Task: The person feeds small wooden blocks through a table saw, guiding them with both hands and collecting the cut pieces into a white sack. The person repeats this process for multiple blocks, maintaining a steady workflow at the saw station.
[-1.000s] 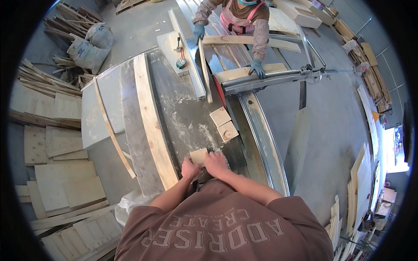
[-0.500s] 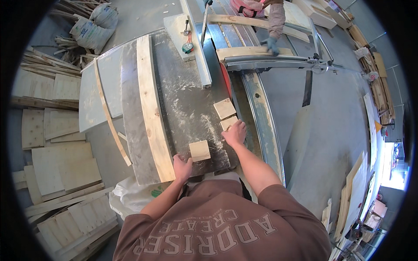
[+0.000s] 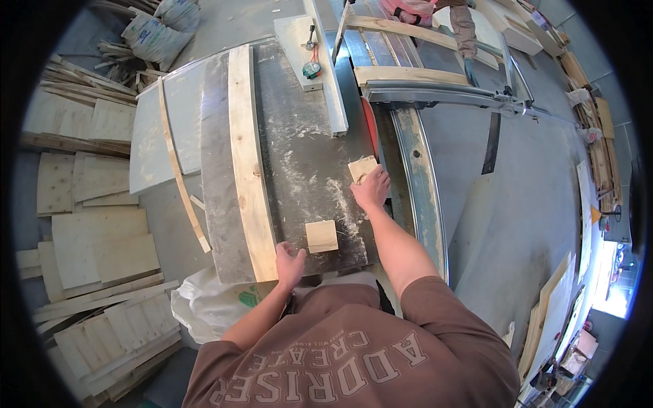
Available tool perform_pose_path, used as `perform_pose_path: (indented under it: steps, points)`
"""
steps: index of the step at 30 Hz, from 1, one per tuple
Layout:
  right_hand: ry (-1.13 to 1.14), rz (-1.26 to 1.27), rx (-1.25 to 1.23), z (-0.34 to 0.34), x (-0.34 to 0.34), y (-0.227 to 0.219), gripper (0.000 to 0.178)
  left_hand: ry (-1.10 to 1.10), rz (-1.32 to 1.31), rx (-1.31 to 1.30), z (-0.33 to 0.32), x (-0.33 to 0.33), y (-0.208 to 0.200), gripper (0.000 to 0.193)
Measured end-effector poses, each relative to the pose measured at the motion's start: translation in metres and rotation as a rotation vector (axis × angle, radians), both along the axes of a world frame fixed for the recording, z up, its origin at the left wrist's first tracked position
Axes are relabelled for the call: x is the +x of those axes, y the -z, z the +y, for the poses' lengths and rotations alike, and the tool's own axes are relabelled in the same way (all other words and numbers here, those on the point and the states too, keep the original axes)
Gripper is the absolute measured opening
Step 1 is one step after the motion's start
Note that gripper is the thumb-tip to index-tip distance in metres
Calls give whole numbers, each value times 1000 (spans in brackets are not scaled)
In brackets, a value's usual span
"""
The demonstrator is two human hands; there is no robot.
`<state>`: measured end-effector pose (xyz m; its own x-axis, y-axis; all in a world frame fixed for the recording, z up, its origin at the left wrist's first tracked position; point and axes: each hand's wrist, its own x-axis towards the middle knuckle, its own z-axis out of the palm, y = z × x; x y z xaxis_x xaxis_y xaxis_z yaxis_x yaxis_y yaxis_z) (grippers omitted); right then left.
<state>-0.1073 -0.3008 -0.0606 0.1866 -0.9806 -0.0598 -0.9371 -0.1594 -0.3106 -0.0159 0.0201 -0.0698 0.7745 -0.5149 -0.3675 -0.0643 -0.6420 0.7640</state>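
My right hand (image 3: 372, 188) grips a small square wooden block (image 3: 362, 167) at its near edge, beside the red blade guard (image 3: 370, 126). The fingers hide part of the block, and I cannot tell whether a second one lies beneath them. Another square wooden block (image 3: 322, 236) lies flat on the dark saw table (image 3: 299, 163), nearer to me. Left of that block, my left hand (image 3: 290, 264) hovers by the near end of a long pale board (image 3: 248, 163). Its fingers are loosely bent, thumb apart, with nothing visible in them.
A co-worker's gloved hand (image 3: 470, 71) is at a board (image 3: 411, 75) on the sliding frame. A metal fence (image 3: 326, 68) and a tape measure (image 3: 311, 70) lie at the far side. Plywood stacks (image 3: 102, 245) line the left floor; a white sack (image 3: 211, 306) sits near my left arm.
My right hand has moved away from me, to the block near the blade guard; the second block there no longer shows separately. My left hand has drawn slightly away from the nearer block. The view has shifted.
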Motion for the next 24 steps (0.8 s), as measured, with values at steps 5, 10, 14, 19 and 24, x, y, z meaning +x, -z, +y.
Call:
perform_pose_path:
  steps: [5,10,14,19,24]
  points:
    - [-9,17,109,-7,-9,-1,92,-25,56,-1,0,0,1,61]
    - [-62,-104,119,8,-13,-23,91,-50,12,-66,-1,0,12,57]
    - [-398,-301,94,63,-26,-55,91,-81,121,-175,-17,9,8,45]
    - [-925,-129,218,109,-42,-75,98,-43,157,-312,-39,9,2,30]
    - [-1111,45,204,117,-34,-62,106,150,134,-173,-47,-3,5,32]
